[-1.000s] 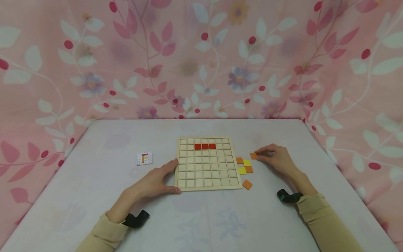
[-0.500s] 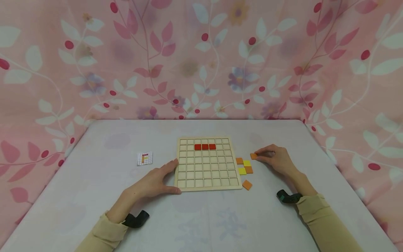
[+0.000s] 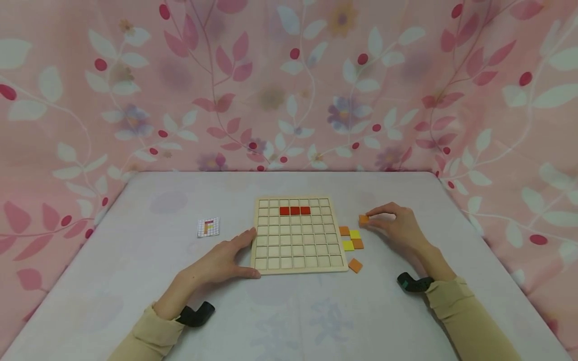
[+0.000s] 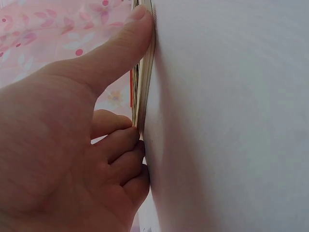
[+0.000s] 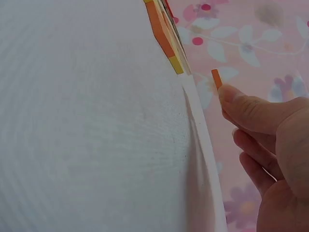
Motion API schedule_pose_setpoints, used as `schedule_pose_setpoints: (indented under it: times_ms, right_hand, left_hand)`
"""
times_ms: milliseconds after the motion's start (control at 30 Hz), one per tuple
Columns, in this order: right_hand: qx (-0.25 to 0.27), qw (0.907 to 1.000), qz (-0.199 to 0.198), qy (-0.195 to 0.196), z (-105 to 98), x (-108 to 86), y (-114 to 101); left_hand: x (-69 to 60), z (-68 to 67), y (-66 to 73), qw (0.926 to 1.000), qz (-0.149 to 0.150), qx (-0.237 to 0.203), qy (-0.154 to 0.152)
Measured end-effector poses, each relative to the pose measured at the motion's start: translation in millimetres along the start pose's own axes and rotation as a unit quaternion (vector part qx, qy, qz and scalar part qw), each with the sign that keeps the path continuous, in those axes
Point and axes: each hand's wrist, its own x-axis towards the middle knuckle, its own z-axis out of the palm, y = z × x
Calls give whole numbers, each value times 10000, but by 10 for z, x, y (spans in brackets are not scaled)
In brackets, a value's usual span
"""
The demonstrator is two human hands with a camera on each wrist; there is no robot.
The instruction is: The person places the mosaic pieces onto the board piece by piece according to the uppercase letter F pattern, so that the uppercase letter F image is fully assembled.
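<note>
An orange tile [image 3: 364,219] is held to the right of the wooden grid board [image 3: 298,245], pinched by the fingers of the right hand [image 3: 399,226] and raised off the desk [image 3: 298,321]. The pick-up step seems in hand; next, it probably needs to be carried over and laid flat in a cell. The tile is thin, square and plain. The board's left edge is touched by the left hand [image 3: 221,260], its fingers extended. Right of the board, loose tiles [image 3: 357,244] are scattered; left of it, a patterned card [image 3: 208,227] is placed.

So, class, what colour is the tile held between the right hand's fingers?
Orange; the tile shows best in the right wrist view.
</note>
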Motion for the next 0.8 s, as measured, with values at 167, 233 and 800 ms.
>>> schedule_pose_setpoints:
  times_ms: [167,233,800]
  right_hand:
    - [-18,9998,-197,46,10,53,-97]
    - [34,9996,-256,78,28,73,-138]
    - [476,9984,48,-298,321,166,-503]
  left_hand:
    - [-2,4,5,10000,-9,7,23]
    - [1,8,3,10000,-24,17,16]
    - [4,19,14,10000,64,-26,24]
